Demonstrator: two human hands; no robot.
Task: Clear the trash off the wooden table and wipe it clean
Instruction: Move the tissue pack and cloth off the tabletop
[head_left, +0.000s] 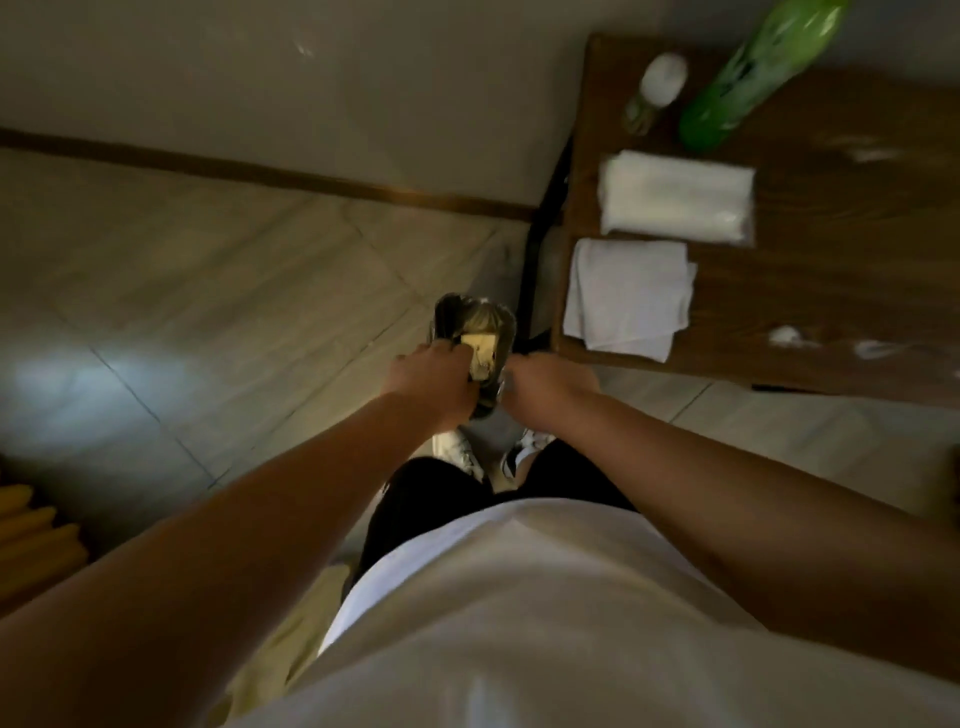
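Both hands, left hand (431, 382) and right hand (540, 387), grip trash bag (475, 322) between.

White short-sleeved top (519, 623), loose over the torso, sleeves out of view, forearms bare to the left hand (431, 382) and right hand (545, 387). Black legwear (415, 499) below the hem, length unclear. White sneakers (457, 452) with dark markings, laces blurred; no watch, rings or bands visible on wrists or fingers.
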